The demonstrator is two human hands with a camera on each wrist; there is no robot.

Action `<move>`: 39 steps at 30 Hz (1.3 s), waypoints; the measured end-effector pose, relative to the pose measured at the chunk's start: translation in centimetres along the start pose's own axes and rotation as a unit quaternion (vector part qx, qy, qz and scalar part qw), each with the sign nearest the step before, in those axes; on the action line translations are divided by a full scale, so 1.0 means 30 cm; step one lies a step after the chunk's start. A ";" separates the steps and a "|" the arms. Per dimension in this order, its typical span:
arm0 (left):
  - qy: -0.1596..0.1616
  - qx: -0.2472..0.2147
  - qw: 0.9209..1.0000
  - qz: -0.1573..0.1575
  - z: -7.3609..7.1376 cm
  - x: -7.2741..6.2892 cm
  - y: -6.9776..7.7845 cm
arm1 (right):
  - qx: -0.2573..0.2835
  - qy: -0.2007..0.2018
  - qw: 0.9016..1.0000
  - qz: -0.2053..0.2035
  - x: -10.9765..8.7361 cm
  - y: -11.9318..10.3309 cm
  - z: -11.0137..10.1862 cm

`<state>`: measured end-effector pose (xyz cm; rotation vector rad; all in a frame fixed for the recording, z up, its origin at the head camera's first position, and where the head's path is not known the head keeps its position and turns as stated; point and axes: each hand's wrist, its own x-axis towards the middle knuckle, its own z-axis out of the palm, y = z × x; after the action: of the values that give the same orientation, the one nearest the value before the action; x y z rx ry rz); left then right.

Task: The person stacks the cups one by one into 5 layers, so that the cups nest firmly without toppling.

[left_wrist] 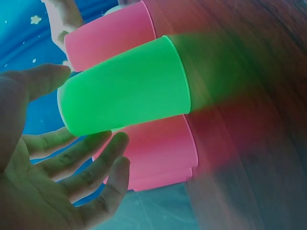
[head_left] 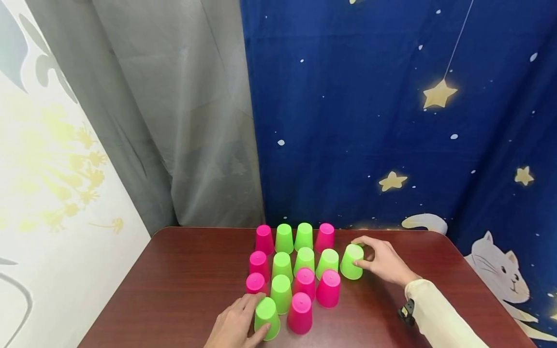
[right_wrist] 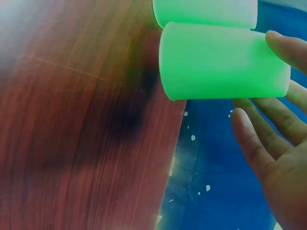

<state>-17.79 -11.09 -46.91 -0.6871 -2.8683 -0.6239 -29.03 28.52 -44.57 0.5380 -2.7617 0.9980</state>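
Upside-down pink and green plastic cups stand in rows on the table. My left hand [head_left: 237,321] holds a green cup [head_left: 267,319] at the front left corner, thumb on one side and fingers on the other. Beside it stands a pink cup [head_left: 300,314], with another green cup [head_left: 281,294] just behind. At the right end of the second row, my right hand [head_left: 385,261] holds a green cup [head_left: 352,262] between thumb and fingers. That cup [right_wrist: 223,62] appears close to a neighbouring green cup [right_wrist: 206,10] in the right wrist view.
The brown wooden table [head_left: 183,285] carries all the cups. Its back row has pink cups [head_left: 264,239] at both ends and green cups [head_left: 284,238] between. Behind the table hang a grey curtain [head_left: 209,145] and a blue star-patterned curtain [head_left: 339,121].
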 end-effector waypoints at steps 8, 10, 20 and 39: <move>0.020 -0.006 1.000 0.003 0.032 0.010 -0.003 | -0.024 0.037 0.999 0.009 0.075 0.034 0.024; 0.022 -0.009 1.000 0.006 0.033 0.011 -0.004 | -0.028 0.040 0.999 0.017 0.090 0.042 0.025; 0.005 -0.019 1.000 0.000 0.022 0.018 0.000 | -0.020 0.067 0.994 0.078 0.152 0.090 0.055; -0.017 -0.036 0.999 -0.014 0.006 0.020 0.000 | -0.008 0.081 0.992 0.099 0.202 0.111 0.084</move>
<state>-18.34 -10.78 -46.94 -0.6751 -2.9040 -0.7290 -35.94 27.59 -46.84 0.1722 -2.7145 1.0085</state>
